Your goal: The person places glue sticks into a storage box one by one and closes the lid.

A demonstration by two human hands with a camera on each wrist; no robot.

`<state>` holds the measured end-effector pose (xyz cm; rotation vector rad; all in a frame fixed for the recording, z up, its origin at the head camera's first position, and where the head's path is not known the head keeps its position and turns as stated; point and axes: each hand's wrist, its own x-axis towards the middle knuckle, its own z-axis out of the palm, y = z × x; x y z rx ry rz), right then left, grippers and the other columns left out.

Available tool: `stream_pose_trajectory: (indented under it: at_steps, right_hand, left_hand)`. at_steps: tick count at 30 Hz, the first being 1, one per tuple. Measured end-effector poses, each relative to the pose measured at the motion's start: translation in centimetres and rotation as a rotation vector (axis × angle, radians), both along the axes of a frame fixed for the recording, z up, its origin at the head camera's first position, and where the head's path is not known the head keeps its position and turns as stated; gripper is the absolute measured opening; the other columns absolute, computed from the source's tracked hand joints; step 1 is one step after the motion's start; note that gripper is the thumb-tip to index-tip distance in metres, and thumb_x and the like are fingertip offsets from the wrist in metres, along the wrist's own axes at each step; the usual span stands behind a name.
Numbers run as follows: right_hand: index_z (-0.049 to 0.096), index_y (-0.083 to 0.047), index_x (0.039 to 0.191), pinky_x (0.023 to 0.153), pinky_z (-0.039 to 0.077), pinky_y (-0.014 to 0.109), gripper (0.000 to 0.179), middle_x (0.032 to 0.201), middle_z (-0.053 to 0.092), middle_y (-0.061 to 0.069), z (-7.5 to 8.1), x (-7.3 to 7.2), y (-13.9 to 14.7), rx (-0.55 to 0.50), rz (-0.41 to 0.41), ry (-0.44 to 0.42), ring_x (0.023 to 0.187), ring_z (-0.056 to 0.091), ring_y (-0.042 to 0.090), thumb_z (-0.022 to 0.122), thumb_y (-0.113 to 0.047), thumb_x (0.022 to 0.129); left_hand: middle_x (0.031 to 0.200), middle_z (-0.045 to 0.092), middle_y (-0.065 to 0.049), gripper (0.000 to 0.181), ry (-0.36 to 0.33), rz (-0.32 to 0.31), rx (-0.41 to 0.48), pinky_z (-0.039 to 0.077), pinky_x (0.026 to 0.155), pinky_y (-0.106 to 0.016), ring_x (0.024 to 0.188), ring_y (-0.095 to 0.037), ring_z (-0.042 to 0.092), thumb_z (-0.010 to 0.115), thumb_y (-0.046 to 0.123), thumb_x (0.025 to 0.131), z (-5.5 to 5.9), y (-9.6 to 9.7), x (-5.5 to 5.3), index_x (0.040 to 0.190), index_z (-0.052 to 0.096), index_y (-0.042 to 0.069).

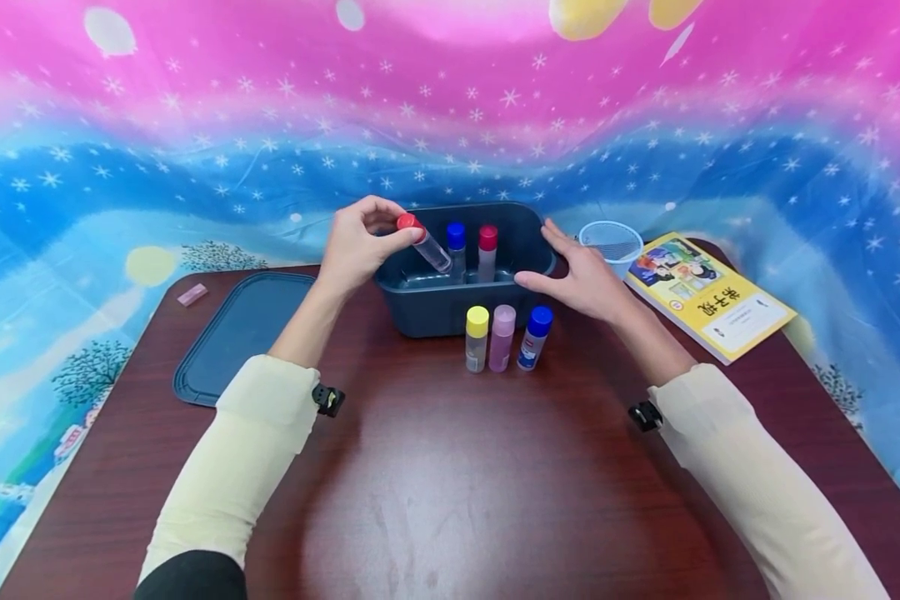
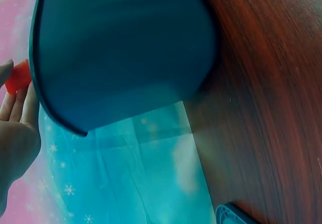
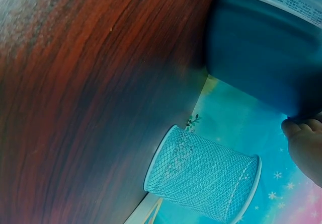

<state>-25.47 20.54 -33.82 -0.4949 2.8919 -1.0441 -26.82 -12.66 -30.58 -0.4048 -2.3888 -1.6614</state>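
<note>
My left hand (image 1: 360, 242) pinches the red cap of a clear glue stick (image 1: 431, 252), which slants down into a dark blue-grey plastic box (image 1: 450, 312). In the left wrist view the red cap (image 2: 19, 78) shows between thumb and fingers beside the rim. Two glue sticks stand inside the box, a blue-capped one (image 1: 456, 237) and a red-capped one (image 1: 487, 242). My right hand (image 1: 581, 271) rests on the box's right end, fingers extended. In front of the box stand a yellow-capped glue stick (image 1: 477, 333), a pink one (image 1: 503, 333) and a blue-capped one (image 1: 536, 333).
Left of the box lies its dark lid (image 1: 232, 333), with a small pink block (image 1: 192, 294) near the table's left edge. To the right are a light blue mesh cup (image 3: 204, 176) and a yellow book (image 1: 708, 292). A patterned cloth (image 1: 450, 108) hangs behind the table.
</note>
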Motion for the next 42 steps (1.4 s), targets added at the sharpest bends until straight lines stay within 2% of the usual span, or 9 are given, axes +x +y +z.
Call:
stream_pose_trajectory:
  at_steps: [5, 13, 21, 25, 30, 36, 42]
  right_hand:
    - [0.02, -0.012, 0.162, 0.119, 0.018, 0.062, 0.1, 0.169, 0.012, 0.002, -0.1, 0.1, 0.0, -0.009, 0.005, 0.003, 0.155, 0.011, 0.029, 0.065, -0.064, 0.09]
    - [0.021, -0.011, 0.162, 0.119, 0.018, 0.061, 0.099, 0.169, 0.012, 0.002, -0.3, 0.1, 0.1, -0.025, 0.014, 0.004, 0.155, 0.011, 0.029, 0.066, -0.063, 0.09]
    - [0.021, -0.012, 0.162, 0.119, 0.018, 0.062, 0.099, 0.169, 0.012, 0.002, -0.3, 0.0, 0.2, -0.022, 0.013, 0.005, 0.155, 0.011, 0.029, 0.066, -0.063, 0.09]
    - [0.021, -0.013, 0.162, 0.119, 0.018, 0.062, 0.099, 0.169, 0.011, 0.0, -0.2, 0.0, 0.1, -0.016, 0.009, 0.001, 0.155, 0.01, 0.029, 0.065, -0.064, 0.09]
    - [0.021, -0.012, 0.162, 0.119, 0.018, 0.061, 0.1, 0.169, 0.011, 0.0, -0.1, 0.0, 0.1, -0.012, 0.01, 0.003, 0.155, 0.011, 0.028, 0.065, -0.064, 0.09]
    - [0.021, -0.011, 0.162, 0.119, 0.017, 0.062, 0.1, 0.169, 0.012, 0.0, -0.1, 0.0, 0.1, -0.009, 0.01, 0.005, 0.155, 0.01, 0.029, 0.065, -0.064, 0.09]
    - [0.021, -0.013, 0.162, 0.119, 0.017, 0.063, 0.1, 0.169, 0.011, 0.0, 0.0, 0.0, 0.1, -0.005, 0.005, -0.005, 0.155, 0.01, 0.029, 0.065, -0.065, 0.089]
  left_hand:
    - [0.108, 0.073, -0.01, 0.035, 0.015, 0.025, -0.023, 0.057, 0.085, -0.032, 0.1, -0.019, 0.068, 0.084, 0.022, 0.086, -0.2, 1.1, -0.7, 0.113, 0.071, 0.004]
    - [0.108, 0.073, -0.01, 0.035, -0.008, 0.057, -0.07, 0.057, 0.083, -0.033, 0.098, -0.02, 0.068, 0.083, 0.023, 0.087, -0.4, 2.0, -1.6, 0.116, 0.073, 0.005]
    - [0.109, 0.074, -0.009, 0.032, -0.096, 0.084, -0.12, 0.057, 0.085, -0.033, 0.101, -0.019, 0.068, 0.082, 0.022, 0.089, -0.4, 2.4, -2.7, 0.116, 0.074, 0.007]
    - [0.111, 0.074, -0.009, 0.031, -0.152, 0.08, -0.151, 0.056, 0.088, -0.034, 0.104, -0.019, 0.068, 0.081, 0.021, 0.09, -0.2, 2.6, -3.5, 0.116, 0.073, 0.006]
    - [0.113, 0.073, -0.009, 0.031, -0.199, 0.06, -0.206, 0.054, 0.091, -0.034, 0.105, -0.019, 0.067, 0.079, 0.021, 0.091, -0.1, 2.9, -4.0, 0.118, 0.072, 0.006]
    - [0.113, 0.072, -0.01, 0.03, -0.214, 0.043, -0.276, 0.054, 0.09, -0.035, 0.105, -0.021, 0.066, 0.078, 0.02, 0.092, 0.0, 3.3, -4.2, 0.119, 0.071, 0.006]
    - [0.113, 0.073, -0.009, 0.03, -0.212, 0.05, -0.285, 0.054, 0.09, -0.034, 0.105, -0.021, 0.066, 0.078, 0.02, 0.092, -0.2, 3.6, -4.7, 0.117, 0.072, 0.006]
